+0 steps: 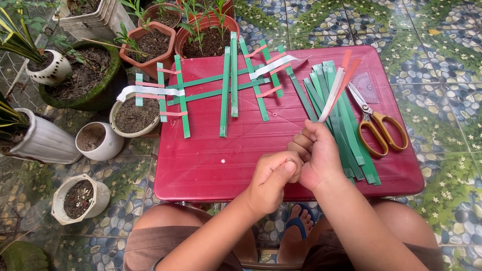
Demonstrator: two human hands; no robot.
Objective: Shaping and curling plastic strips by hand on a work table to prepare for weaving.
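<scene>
Head view: right hand [317, 156] clenched round white strip [332, 95], which rises upright from fist. Left hand [272, 176] touching it, fingers pinched on strip's near end. Green strips [351, 130] piled right on red counter [211, 160]; scissors [376, 123] just beside, within reach.

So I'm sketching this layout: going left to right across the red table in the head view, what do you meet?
Woven green strip lattice → left hand → right hand holding a white strip → loose green strips → yellow-handled scissors, all on the red table.
</scene>
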